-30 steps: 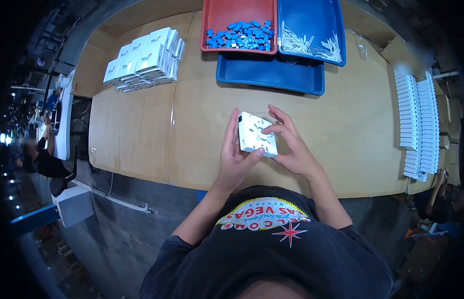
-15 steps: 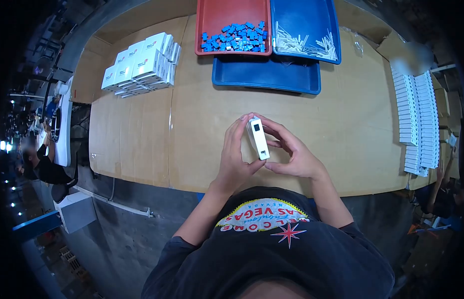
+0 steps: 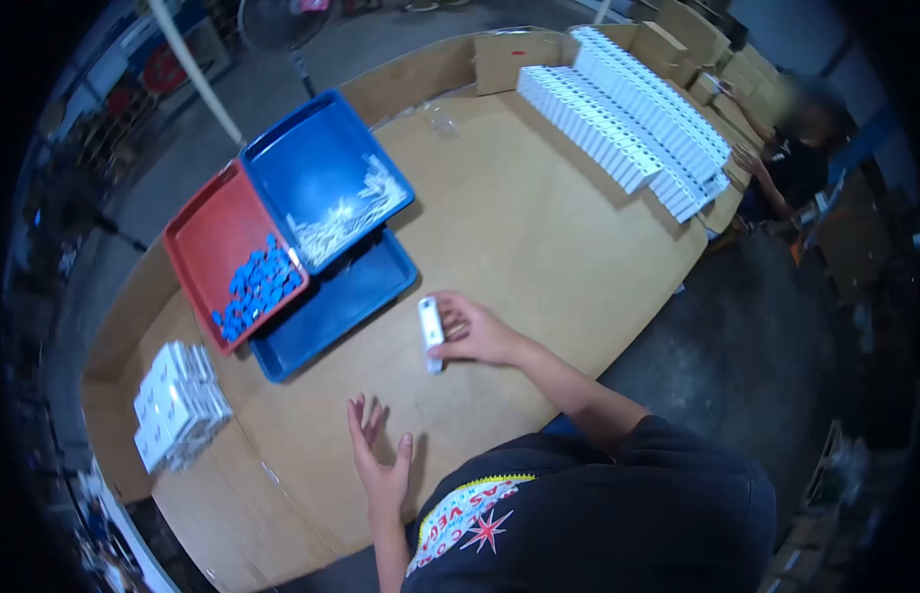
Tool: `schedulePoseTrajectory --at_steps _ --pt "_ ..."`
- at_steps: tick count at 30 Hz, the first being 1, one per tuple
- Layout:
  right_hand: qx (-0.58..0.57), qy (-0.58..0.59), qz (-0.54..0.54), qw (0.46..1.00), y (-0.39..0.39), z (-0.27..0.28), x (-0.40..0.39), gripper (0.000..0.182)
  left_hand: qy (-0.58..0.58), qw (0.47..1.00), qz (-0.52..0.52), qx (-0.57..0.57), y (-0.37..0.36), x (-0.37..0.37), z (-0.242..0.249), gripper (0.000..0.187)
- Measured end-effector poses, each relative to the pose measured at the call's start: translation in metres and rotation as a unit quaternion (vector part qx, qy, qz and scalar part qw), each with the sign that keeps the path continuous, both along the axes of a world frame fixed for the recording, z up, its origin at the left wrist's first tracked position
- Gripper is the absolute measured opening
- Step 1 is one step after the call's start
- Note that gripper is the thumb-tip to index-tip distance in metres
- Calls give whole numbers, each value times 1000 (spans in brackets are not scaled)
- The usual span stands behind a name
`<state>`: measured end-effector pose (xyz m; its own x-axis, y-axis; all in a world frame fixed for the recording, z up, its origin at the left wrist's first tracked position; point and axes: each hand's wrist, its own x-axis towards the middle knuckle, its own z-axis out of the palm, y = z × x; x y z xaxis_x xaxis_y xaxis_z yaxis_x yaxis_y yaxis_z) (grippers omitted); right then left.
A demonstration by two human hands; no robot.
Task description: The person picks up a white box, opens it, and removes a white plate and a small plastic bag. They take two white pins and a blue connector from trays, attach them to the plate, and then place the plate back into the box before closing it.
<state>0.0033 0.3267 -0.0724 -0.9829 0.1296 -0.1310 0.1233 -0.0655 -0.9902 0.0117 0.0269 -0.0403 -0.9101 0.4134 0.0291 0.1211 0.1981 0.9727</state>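
Note:
My right hand grips a narrow white box-shaped piece above the cardboard tabletop, thumb along its near end and fingers on its right side. Dark marks or openings show on its upward face, too small to read. Lower and to the left, my left hand is held apart from the piece, fingers and thumb spread, with nothing in it. Nearest beyond both hands is an empty-looking lower blue tray, partly hidden under two other trays.
A red tray holds small blue parts; an upper blue tray holds thin white pieces. White boxes are stacked at left. Long rows of white units stand at the far right, beside another person. Cardboard walls edge the table.
My left hand has let go of the white piece and opened; my right hand alone now holds it. The camera view has turned toward the right-hand rows.

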Motion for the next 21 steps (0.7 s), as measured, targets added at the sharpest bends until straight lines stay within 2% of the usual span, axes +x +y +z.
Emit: schedulePoseTrajectory --at_steps 2,4,7,9,11,14,17,21 --pt "39 46 -149 987 44 -16 9 87 -29 1000 -5 -8 -1 2 -16 84" --pt "87 104 -292 947 102 -24 21 88 -57 998 -12 -1 0 8 -30 71" --pt "168 182 -467 849 193 -20 46 92 -30 1000 2 3 -1 14 -66 59" --pt "198 206 -564 775 243 -8 61 94 -27 1000 8 -1 1 17 -66 53" --pt "233 150 -638 718 287 -9 73 99 -25 1000 4 5 3 18 -68 52" --pt "287 66 -661 690 356 -35 92 103 -31 999 10 2 6 18 -61 50" --pt "319 -17 -675 665 386 -41 96 105 -34 999 14 3 4 18 -66 50" --pt "311 7 -684 660 417 -53 91 102 -31 999 29 -7 7 20 -66 49"
